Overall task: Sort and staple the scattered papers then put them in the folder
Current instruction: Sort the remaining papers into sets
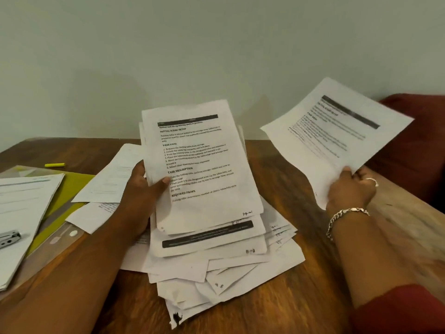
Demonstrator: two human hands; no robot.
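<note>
Paper stack (202,169), frame centre, thin white sheets, heading "TASK GOAL": your left hand (142,189) grips its edge. Your right hand (349,189) pinches single sheet (337,136), right. Yellow-green folder (69,186), left.

Printed white papers (216,261) lie heaped mid-table, more raised in stacks, beside a yellow-green folder (65,191) and silver stapler (9,238).

Left hand (142,189) gripping, right hand (349,189) pinching, both raised

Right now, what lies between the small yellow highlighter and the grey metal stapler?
In the head view, a yellow plastic folder and a white paper stack lie between the highlighter and stapler.
</note>
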